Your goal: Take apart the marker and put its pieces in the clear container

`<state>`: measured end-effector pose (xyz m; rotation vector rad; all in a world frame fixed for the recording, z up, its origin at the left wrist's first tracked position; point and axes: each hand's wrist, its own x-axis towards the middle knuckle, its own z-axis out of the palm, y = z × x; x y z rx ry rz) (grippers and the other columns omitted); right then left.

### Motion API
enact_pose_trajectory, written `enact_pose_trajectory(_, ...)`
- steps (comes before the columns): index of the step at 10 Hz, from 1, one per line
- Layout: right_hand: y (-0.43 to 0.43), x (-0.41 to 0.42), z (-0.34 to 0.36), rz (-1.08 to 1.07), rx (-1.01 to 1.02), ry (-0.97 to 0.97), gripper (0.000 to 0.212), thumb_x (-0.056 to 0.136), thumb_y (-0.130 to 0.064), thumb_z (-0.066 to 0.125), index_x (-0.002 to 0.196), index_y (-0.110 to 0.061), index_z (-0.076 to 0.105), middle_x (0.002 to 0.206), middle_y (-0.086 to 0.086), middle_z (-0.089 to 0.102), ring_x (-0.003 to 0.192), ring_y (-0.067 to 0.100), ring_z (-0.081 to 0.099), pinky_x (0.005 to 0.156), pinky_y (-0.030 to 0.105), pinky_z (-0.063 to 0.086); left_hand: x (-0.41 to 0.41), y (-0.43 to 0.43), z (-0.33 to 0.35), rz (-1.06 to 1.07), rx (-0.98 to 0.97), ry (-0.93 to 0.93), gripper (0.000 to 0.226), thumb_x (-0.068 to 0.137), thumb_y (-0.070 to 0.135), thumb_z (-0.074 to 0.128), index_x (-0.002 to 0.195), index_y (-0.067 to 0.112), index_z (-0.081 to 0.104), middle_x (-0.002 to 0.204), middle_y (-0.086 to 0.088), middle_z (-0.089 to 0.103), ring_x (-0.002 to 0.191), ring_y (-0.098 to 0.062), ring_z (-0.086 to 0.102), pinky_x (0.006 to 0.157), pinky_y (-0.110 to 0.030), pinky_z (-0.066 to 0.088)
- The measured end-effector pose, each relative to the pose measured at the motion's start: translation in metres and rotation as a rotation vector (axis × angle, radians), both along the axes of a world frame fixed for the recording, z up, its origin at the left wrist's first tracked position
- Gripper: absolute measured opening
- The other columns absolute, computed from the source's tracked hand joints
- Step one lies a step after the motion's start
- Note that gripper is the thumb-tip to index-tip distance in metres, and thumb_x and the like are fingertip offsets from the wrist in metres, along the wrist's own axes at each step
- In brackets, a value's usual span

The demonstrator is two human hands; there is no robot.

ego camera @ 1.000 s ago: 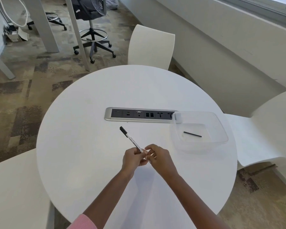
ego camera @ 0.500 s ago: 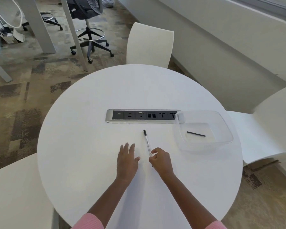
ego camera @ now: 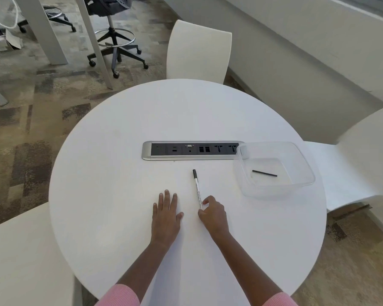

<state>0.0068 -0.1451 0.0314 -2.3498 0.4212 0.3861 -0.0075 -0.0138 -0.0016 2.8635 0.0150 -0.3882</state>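
A white marker (ego camera: 196, 188) with a black cap at its far end lies on the round white table (ego camera: 119, 151), pointing away from me. My right hand (ego camera: 212, 214) pinches the marker's near end between thumb and fingers. My left hand (ego camera: 166, 212) lies flat on the table, palm down, fingers spread, to the left of the marker and holding nothing. To the right stands the clear container (ego camera: 296, 155), with a thin black stick (ego camera: 264, 173) lying on its bottom.
A silver and black power socket strip (ego camera: 192, 150) is set into the table's middle, its right end touching the container. White chairs stand at the far side (ego camera: 198, 53), the right (ego camera: 352, 164) and the near left (ego camera: 20, 257). An office chair (ego camera: 115, 38) stands on the carpet beyond.
One second ago both hands held the marker raised above the table. My left hand let go and went flat on the table; my right hand lowered the marker onto the surface.
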Motion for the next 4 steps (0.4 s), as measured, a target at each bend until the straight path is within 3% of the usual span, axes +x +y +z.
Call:
enact_pose_trajectory(2, -0.003, -0.001, -0.002, 0.025, 0.030, 0.023, 0.026, 0.081, -0.011, 0.055, 0.106, -0.006, 0.050, 0.085, 0.013, 0.058, 0.085, 0.027, 0.055, 0.073, 0.030, 0.041, 0.001, 0.002, -0.003, -0.007, -0.022, -0.010, 0.057, 0.100, 0.035, 0.023, 0.149, 0.016, 0.001, 0.159, -0.007, -0.006, 0.146, -0.023, -0.005, 0.118, -0.037, 0.002)
enact_pose_trajectory(4, -0.019, 0.000, 0.001, -0.006, 0.038, -0.042, 0.022, 0.082, -0.014, 0.054, 0.103, -0.009, 0.053, 0.094, 0.016, 0.066, 0.091, 0.027, 0.059, 0.073, 0.030, 0.042, 0.001, 0.005, -0.008, -0.007, -0.034, -0.043, 0.057, 0.100, 0.037, 0.022, 0.149, 0.016, 0.002, 0.159, -0.006, -0.005, 0.146, -0.023, -0.004, 0.118, -0.037, 0.001)
